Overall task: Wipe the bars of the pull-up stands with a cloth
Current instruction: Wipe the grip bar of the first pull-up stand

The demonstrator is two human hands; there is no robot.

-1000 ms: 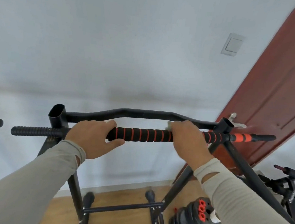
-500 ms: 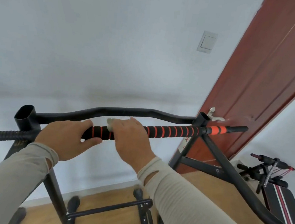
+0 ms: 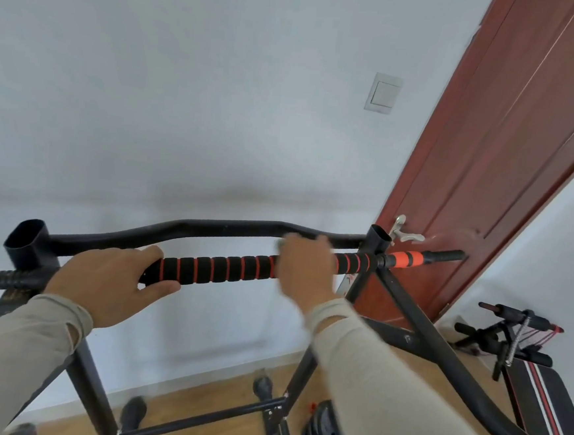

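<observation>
A black pull-up stand fills the middle of the view. Its front bar (image 3: 219, 268) is padded in black foam with orange rings and runs left to right. My left hand (image 3: 109, 280) grips this bar near its left end. My right hand (image 3: 305, 270) is blurred and wraps the bar near its right end, holding a pale cloth (image 3: 280, 244) of which only a small edge shows above the fingers. Behind it runs a bare curved black bar (image 3: 209, 229).
A red-brown door (image 3: 510, 159) with a metal handle (image 3: 406, 232) stands right behind the stand's right end. A light switch (image 3: 384, 92) is on the white wall. Weight plates (image 3: 325, 433) lie on the wooden floor, and a bench with springs (image 3: 523, 342) sits at right.
My right hand slid left along the padded bar with the cloth, then back right to near the right upright. My left hand kept its grip at the left end.
</observation>
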